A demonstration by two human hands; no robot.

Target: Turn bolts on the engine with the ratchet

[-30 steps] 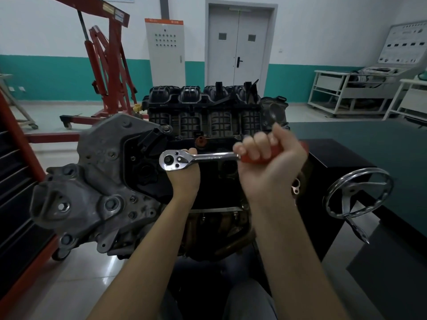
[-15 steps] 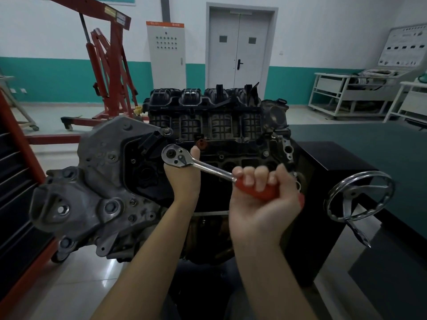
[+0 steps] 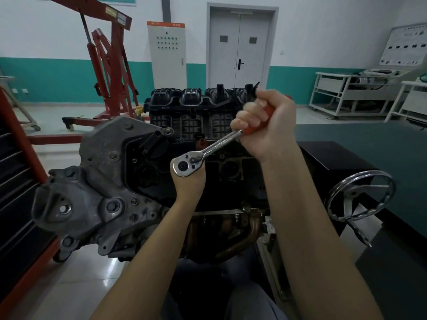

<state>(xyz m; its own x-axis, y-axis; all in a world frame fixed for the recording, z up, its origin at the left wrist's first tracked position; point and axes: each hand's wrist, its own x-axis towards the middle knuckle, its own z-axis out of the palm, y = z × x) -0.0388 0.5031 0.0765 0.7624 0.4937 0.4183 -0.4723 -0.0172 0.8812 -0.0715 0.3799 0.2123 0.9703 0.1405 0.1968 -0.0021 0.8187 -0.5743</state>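
Our right hand (image 3: 265, 125) has swung 1 ratchet wrench (image 3: 208, 151) upward.
It grips the handle; our left hand (image 3: 188, 181) cups its head against 1 engine (image 3: 129, 181).

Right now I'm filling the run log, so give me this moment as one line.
right hand: grips ratchet wrench handle | left hand: steadies wrench head | work: engine on stand | handwheel: untouched
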